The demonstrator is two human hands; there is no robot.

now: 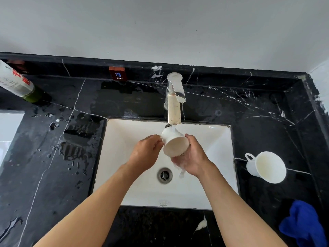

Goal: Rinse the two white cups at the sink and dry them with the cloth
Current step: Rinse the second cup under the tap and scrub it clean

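Now both hands, left [145, 153] and right [193, 156], clamp one white ceramic cup [175, 141] under the chrome faucet [174, 102]; second white cup [266, 166] right of faucet. Risk: wet grip slips, cup drops.

A washroom or pantry, possibly in an office: a white undermount sink [124, 157] set in a wet black marble worktop [258, 107], chrome faucet [174, 97], and a "COLD" label [117, 74] on the backsplash.
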